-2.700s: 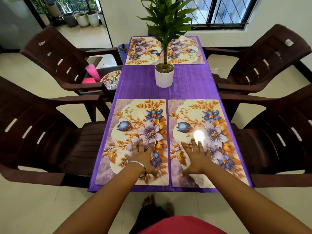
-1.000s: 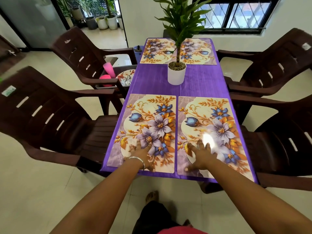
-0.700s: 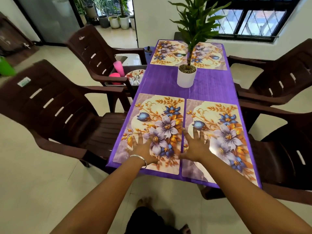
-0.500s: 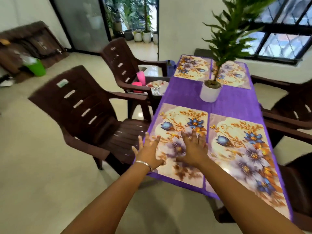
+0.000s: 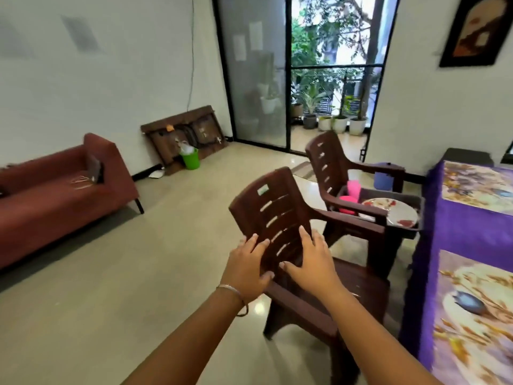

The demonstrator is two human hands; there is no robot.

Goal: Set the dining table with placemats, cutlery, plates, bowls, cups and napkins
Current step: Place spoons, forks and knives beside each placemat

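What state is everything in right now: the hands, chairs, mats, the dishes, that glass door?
Left hand: open, fingers spread, holding nothing.
Right hand: open, fingers spread, holding nothing.
Near chair: upright, seat bare.
Far chair: upright, a dark tray on its seat.
Plate: lying flat in the tray.
Pink cups: in the tray, beside the plate.
Placemats: flat on the purple table, nothing on them.
Glass door: cannot tell whether open.
Green bucket: upright, stuffed.

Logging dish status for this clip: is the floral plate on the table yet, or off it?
Off it. The floral plate lies in a dark bin on the far chair, beside the purple table.
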